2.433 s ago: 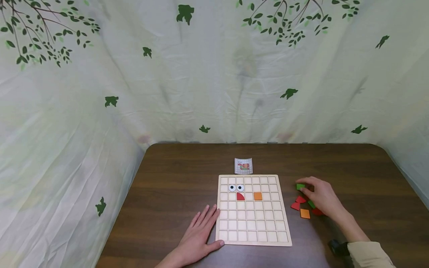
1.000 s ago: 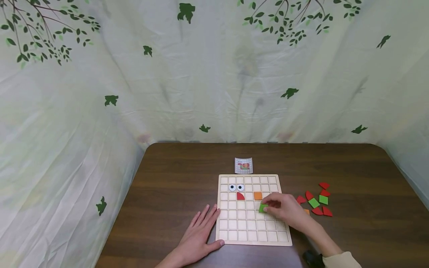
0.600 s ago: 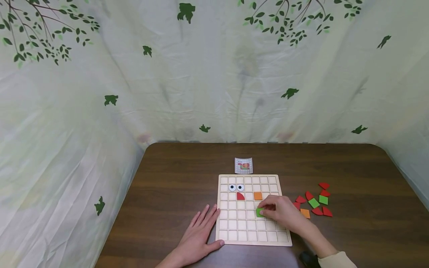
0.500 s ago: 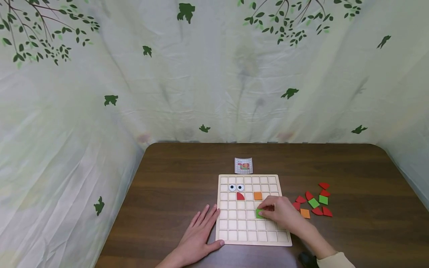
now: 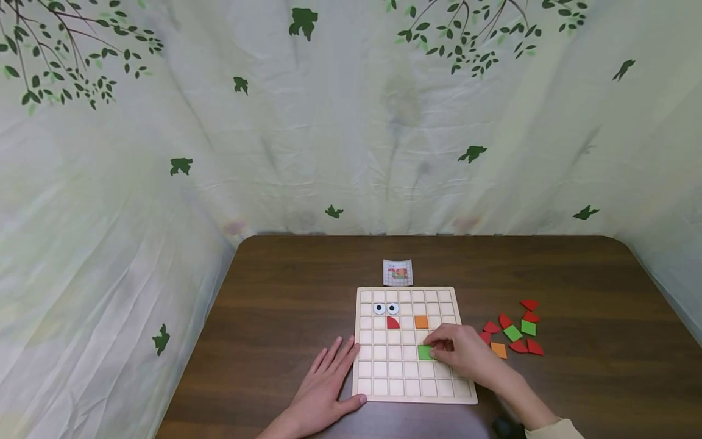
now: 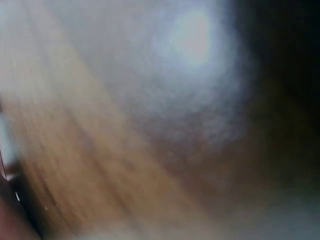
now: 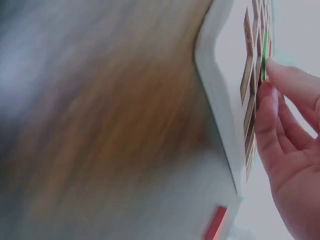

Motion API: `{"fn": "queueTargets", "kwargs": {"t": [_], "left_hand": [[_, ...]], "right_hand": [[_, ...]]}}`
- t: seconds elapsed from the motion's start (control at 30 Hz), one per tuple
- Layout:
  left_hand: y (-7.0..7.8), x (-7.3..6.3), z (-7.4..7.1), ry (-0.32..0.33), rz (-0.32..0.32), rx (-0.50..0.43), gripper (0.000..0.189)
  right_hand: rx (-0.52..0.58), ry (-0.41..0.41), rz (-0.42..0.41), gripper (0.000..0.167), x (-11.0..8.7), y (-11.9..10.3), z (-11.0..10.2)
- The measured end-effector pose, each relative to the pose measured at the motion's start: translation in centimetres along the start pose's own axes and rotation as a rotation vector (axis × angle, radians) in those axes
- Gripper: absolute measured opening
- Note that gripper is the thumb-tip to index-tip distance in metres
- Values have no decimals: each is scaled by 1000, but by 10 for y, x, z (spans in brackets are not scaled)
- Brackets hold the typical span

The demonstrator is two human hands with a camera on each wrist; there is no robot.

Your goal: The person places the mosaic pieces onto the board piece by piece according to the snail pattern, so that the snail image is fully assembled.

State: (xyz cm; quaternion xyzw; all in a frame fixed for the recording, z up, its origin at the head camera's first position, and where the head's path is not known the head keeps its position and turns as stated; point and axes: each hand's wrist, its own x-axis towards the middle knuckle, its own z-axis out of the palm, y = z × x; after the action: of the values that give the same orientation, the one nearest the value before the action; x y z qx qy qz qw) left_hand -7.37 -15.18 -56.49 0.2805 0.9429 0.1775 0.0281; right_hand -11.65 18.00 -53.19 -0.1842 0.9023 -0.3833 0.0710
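Observation:
My left hand (image 5: pixel 326 384) lies with straight, spread fingers on the table, its fingertips and thumb at the left edge of a pale wooden grid board (image 5: pixel 384 401). Over the board's right half is my right hand (image 5: pixel 466 353), thumb and forefinger parted at the edge of a flat green square tile (image 5: pixel 425 353), which sits in a cell. In the right wrist view the thumb tip of that hand (image 7: pixel 295 135) meets the green edge. Two eye discs (image 5: pixel 386 309), a red quarter-round tile (image 5: pixel 392 322) and an orange square (image 5: pixel 421 322) occupy cells higher up.
Right of the board, loose pieces lie on the dark wood table (image 5: pixel 296 274): several red tiles (image 5: pixel 518 346), two green squares (image 5: pixel 529 328) and an orange square (image 5: pixel 498 350). A small picture card (image 5: pixel 397 273) lies behind the board. A leaf-printed cloth (image 5: pixel 351 122) hangs behind the table.
My right hand carried the green tile from the loose pieces leftward onto the board. It now lies flat in a cell, and the thumb has drawn back slightly. My left hand stayed put.

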Motion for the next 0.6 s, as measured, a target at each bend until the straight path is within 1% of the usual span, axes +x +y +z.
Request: {"fn": "queueTargets", "kwargs": {"t": [0.1,0.23,0.47,0.6], "left_hand": [[0,-1,0,3,-1,0,89],[0,0,0,0,-3,-10,88],[0,0,1,-13,-8,2,89],[1,0,0,-15,-7,4,89]], "right_hand": [[22,9,19,17,-5,2,-5],[71,37,18,17,-13,5,-13],[48,86,17,20,-29,16,-28],[40,129,37,23,-39,23,-35]]}}
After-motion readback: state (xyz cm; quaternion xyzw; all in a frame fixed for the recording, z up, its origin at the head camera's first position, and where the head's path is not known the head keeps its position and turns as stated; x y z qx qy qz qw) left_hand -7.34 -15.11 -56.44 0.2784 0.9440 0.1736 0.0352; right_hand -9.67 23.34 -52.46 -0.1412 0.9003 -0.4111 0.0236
